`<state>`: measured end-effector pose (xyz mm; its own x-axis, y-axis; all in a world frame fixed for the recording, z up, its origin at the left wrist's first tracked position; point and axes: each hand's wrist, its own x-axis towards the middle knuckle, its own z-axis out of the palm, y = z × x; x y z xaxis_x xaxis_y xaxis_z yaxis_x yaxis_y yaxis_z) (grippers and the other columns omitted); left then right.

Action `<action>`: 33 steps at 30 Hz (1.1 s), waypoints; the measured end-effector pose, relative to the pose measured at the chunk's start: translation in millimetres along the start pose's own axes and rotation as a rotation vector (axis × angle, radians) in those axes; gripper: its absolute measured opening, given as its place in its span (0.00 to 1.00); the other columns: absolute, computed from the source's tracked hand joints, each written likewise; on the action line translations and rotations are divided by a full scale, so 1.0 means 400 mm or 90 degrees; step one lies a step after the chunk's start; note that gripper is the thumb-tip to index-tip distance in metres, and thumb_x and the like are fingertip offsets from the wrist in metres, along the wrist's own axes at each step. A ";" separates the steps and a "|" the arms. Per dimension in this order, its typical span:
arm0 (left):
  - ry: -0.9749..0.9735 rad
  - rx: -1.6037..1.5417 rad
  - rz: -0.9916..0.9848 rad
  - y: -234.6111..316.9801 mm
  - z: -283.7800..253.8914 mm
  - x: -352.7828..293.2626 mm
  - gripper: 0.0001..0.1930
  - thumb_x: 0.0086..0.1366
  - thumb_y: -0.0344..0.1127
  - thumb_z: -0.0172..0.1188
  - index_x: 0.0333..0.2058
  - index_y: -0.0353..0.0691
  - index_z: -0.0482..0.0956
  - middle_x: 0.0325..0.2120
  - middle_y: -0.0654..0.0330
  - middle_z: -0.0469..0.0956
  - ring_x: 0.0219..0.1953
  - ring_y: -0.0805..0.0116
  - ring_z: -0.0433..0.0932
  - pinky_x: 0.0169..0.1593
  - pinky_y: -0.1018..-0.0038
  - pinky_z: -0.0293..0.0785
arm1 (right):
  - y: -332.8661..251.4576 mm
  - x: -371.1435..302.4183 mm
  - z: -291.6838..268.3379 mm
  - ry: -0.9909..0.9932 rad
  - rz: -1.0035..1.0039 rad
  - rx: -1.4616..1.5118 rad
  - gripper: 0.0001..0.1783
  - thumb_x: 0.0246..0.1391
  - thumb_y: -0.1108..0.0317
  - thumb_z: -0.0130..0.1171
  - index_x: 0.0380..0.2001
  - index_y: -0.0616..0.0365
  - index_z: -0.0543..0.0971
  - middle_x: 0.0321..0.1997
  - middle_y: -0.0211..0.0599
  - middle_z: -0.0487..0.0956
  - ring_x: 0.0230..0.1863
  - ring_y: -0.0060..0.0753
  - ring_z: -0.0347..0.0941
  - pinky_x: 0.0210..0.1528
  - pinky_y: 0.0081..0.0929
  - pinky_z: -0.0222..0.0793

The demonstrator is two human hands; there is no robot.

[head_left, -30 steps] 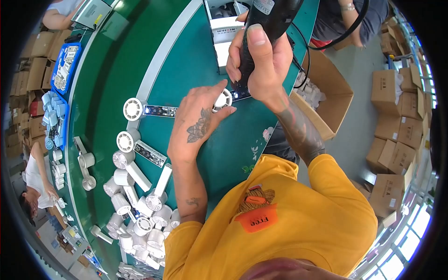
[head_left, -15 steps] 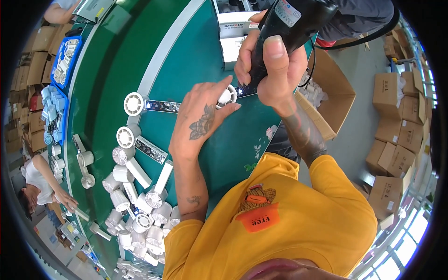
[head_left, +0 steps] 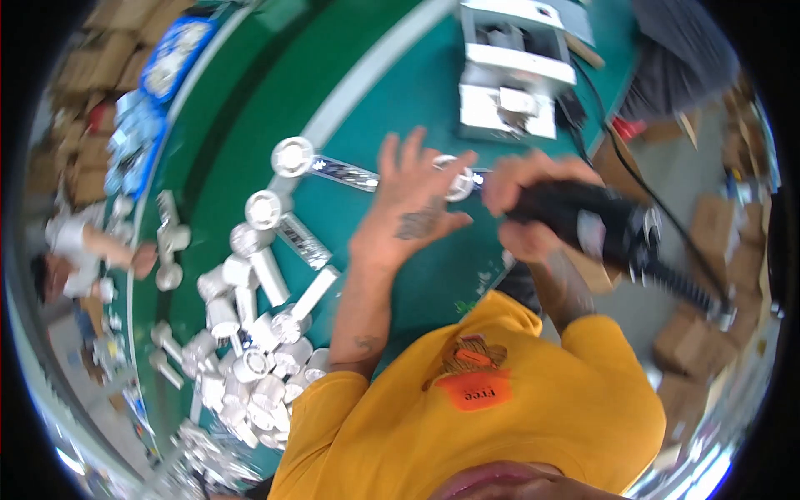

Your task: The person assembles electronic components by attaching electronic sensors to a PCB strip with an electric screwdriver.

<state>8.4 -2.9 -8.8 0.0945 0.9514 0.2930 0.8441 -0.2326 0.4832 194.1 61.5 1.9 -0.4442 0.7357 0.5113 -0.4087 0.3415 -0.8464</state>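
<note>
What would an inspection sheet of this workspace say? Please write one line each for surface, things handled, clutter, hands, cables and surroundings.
Surface: green table, with a pale strip beside the belt.
Things handled: white fan, board partly exposed and lit; black tool, its tip hidden.
Clutter: heap of white fans left of the left arm; white box toward the far side.
Hands: left hand spread beside the fan, contact unclear; right hand blurred, gripping the tool.
Cables: black cord leaves the tool's rear, beyond the table edge.
Surroundings: cartons at right; a co-worker across the belt.
</note>
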 end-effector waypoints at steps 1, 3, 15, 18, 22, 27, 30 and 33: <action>0.010 0.028 -0.009 -0.003 -0.005 0.016 0.26 0.57 0.34 0.72 0.55 0.50 0.79 0.41 0.52 0.78 0.62 0.39 0.69 0.70 0.42 0.55 | 0.048 -0.020 0.009 0.036 -0.117 0.100 0.41 0.57 0.43 0.71 0.61 0.56 0.63 0.26 0.40 0.75 0.23 0.35 0.73 0.28 0.36 0.74; -0.147 0.052 0.023 -0.017 -0.017 0.036 0.26 0.55 0.33 0.72 0.54 0.51 0.77 0.50 0.57 0.79 0.69 0.43 0.62 0.75 0.37 0.38 | 0.041 0.017 0.025 0.075 -0.224 0.097 0.41 0.61 0.35 0.61 0.62 0.53 0.61 0.26 0.39 0.74 0.20 0.34 0.71 0.23 0.35 0.70; -0.135 0.411 -0.614 -0.431 -0.403 0.008 0.38 0.57 0.43 0.69 0.67 0.67 0.68 0.64 0.48 0.70 0.67 0.50 0.68 0.69 0.56 0.64 | -0.064 -0.036 -0.045 0.397 -0.052 0.147 0.38 0.69 0.32 0.37 0.63 0.54 0.62 0.21 0.32 0.64 0.14 0.24 0.58 0.17 0.25 0.61; -0.203 0.197 -0.520 -0.364 -0.372 -0.047 0.44 0.56 0.44 0.72 0.71 0.66 0.63 0.66 0.48 0.67 0.69 0.51 0.65 0.72 0.52 0.58 | -0.061 -0.054 -0.057 0.407 0.003 0.122 0.39 0.69 0.32 0.39 0.66 0.54 0.59 0.21 0.31 0.63 0.14 0.25 0.58 0.18 0.27 0.61; -0.216 -0.018 -0.388 -0.282 -0.276 -0.048 0.36 0.55 0.30 0.70 0.64 0.54 0.70 0.53 0.51 0.77 0.57 0.50 0.75 0.62 0.62 0.70 | -0.072 -0.020 -0.087 0.297 -0.025 0.178 0.34 0.67 0.30 0.44 0.55 0.50 0.63 0.21 0.30 0.64 0.14 0.25 0.60 0.19 0.26 0.62; -0.229 -0.085 -0.305 -0.107 -0.149 0.021 0.31 0.53 0.32 0.75 0.56 0.47 0.76 0.43 0.50 0.79 0.48 0.50 0.79 0.54 0.58 0.73 | -0.102 0.181 -0.077 0.262 -0.117 -0.138 0.34 0.70 0.35 0.40 0.47 0.60 0.69 0.20 0.41 0.73 0.17 0.32 0.69 0.20 0.29 0.66; -0.252 -0.038 -0.321 0.023 -0.069 0.060 0.32 0.53 0.38 0.76 0.57 0.46 0.76 0.43 0.49 0.79 0.48 0.52 0.78 0.54 0.58 0.71 | -0.094 0.309 -0.013 0.297 -0.139 -0.002 0.14 0.66 0.67 0.62 0.47 0.62 0.71 0.24 0.31 0.76 0.19 0.18 0.68 0.22 0.20 0.66; -0.012 0.215 -0.056 0.049 -0.008 0.061 0.27 0.55 0.43 0.75 0.53 0.46 0.81 0.44 0.53 0.79 0.48 0.55 0.78 0.55 0.60 0.67 | -0.027 0.346 -0.010 0.225 -0.179 -0.264 0.14 0.60 0.68 0.69 0.44 0.63 0.77 0.27 0.21 0.75 0.27 0.12 0.67 0.30 0.19 0.66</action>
<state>25.5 15.2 10.5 0.0204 0.9693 0.2452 0.9762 -0.0723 0.2044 140.1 162.1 81.2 -0.0448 0.7098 0.7030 -0.0957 0.6974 -0.7102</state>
